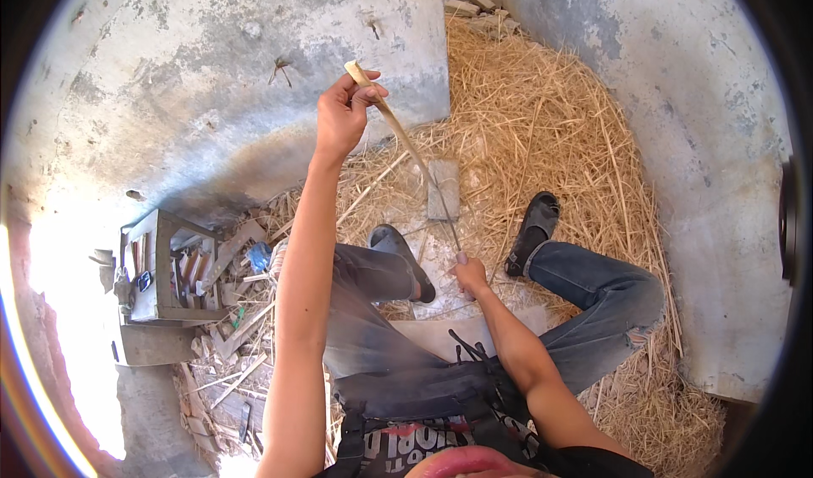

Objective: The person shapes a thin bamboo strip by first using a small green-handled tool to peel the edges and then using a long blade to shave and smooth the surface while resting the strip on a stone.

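My left hand [345,114] is raised in front of the wall, thumb and fingers closed round the upper part of a long, pale wooden strip [396,124]. Its broad cut end sticks out above my fingers. The strip slants down to the right, toward a thin dark length [449,215] that reaches my right hand; whether the two are one piece or separate, I cannot tell. Low between my knees, my right hand [470,278] is wrapped round a short, rounded grip [462,259] on that thin dark length. Behind the strip, a grey rectangular block [443,190] lies on the floor.
Loose straw [550,114] covers the floor ahead and to the right. At left stands a small wooden frame [169,266] with things inside, among wood scraps [233,342]. Worn plaster walls [212,71] curve around me. My shoes [535,228] flank the block.
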Demonstrator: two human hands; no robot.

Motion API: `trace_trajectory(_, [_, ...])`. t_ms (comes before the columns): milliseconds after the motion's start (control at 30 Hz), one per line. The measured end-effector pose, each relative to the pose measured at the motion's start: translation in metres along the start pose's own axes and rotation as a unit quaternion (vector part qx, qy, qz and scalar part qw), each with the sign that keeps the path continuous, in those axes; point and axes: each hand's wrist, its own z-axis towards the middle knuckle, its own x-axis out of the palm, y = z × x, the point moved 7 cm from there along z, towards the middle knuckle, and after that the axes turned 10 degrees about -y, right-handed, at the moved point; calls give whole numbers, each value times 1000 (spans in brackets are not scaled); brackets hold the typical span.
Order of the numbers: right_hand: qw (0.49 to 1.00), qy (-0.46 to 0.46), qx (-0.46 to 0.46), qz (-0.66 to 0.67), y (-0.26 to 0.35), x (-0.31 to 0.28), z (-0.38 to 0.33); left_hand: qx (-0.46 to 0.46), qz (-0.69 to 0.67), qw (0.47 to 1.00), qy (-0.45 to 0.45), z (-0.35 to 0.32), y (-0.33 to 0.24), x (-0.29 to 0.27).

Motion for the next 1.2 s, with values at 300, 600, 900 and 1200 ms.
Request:
trace_trajectory(300, [1000,11,6,-5,-4,4,3,-7,15,1000,-17,0,3,-12])
trace_trajectory(600, [1000,11,4,-17,-6,4,4,-10,8,1000,-18,-1,3,-14])
trace_trajectory(900, [1000,16,-4,-11,-3,3,2,2,5,1000,-18,-1,1,-13])
trace_trajectory(1200, [1000,24,0,-15,3,-1,-4,-6,7,1000,-18,1,1,-9])
